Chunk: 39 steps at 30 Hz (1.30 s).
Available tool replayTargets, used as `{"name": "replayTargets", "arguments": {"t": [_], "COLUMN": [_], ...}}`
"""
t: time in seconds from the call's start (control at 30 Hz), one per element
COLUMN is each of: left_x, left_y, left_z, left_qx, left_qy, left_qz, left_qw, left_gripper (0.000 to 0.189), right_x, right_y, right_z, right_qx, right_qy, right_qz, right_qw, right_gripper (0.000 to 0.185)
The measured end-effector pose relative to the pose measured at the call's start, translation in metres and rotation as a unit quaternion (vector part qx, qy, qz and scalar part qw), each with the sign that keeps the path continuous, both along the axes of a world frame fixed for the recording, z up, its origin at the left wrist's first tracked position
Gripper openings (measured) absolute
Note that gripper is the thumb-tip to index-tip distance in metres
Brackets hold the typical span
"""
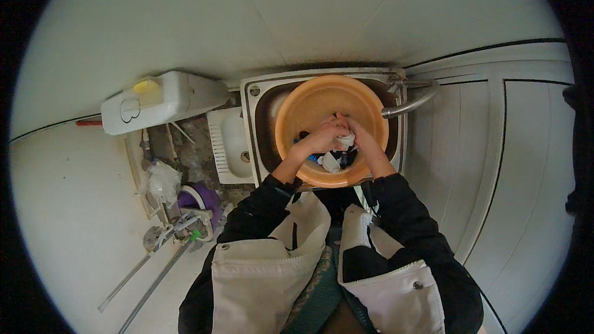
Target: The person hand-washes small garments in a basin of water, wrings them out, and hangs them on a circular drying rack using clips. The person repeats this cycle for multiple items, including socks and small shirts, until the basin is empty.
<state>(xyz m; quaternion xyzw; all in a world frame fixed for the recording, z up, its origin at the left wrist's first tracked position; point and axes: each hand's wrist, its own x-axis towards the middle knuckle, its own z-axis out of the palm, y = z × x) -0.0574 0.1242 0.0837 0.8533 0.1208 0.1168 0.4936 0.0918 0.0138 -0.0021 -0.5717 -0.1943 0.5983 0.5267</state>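
An orange plastic basin (320, 95) sits in the stainless steel sink (265, 118). Inside it, my left hand (323, 136) and my right hand (363, 137) meet, both gripping a bunched white cloth (345, 140). Just below the hands lies more wet-looking laundry, with a white piece (330, 162), black pieces (349, 158) and a bit of blue fabric (313, 158). My fingers overlap, so part of the gripped cloth is hidden. The metal faucet (408, 104) curves over the basin's right rim, close to my right hand.
Left of the sink is a white squat toilet (229, 148) below a white cistern (171, 99). Mops with metal handles (158, 276), a purple bucket (211, 199) and a clear plastic bag (163, 183) stand further left. A white panelled door (464, 148) is at right.
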Motion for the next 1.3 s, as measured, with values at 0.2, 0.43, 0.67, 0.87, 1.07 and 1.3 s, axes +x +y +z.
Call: {"name": "replayTargets", "arguments": {"t": [0.2, 0.43, 0.67, 0.87, 1.07, 1.3], "left_x": [-0.001, -0.003, 0.007, 0.013, 0.031, 0.042], "left_y": [0.007, -0.002, 0.001, -0.008, -0.003, -0.014], "left_z": [-0.011, 0.038, 0.105, 0.124, 0.077, -0.019], "left_qx": [-0.6, -0.806, -0.693, -0.703, -0.633, 0.051], "left_qy": [0.025, -0.136, -0.048, -0.1, 0.06, 0.248], "left_qz": [0.245, 0.176, 0.174, 0.174, 0.301, 0.293], "left_qw": [0.761, 0.548, 0.698, 0.682, 0.711, 0.922], "left_gripper": [0.034, 0.038, 0.021, 0.02, 0.029, 0.037], "right_x": [0.013, -0.055, -0.033, -0.027, -0.044, -0.063], "right_y": [0.012, 0.022, 0.007, 0.02, 0.018, 0.016], "right_z": [0.015, 0.118, 0.126, 0.13, 0.139, 0.105], "right_qx": [-0.11, 0.071, 0.014, -0.159, -0.196, -0.117], "right_qy": [0.676, 0.31, 0.6, 0.453, 0.08, -0.474], "right_qz": [0.097, -0.077, -0.025, 0.034, 0.114, 0.216], "right_qw": [0.723, 0.945, 0.8, 0.877, 0.971, 0.846], "right_gripper": [0.054, 0.042, 0.029, 0.023, 0.024, 0.038]}}
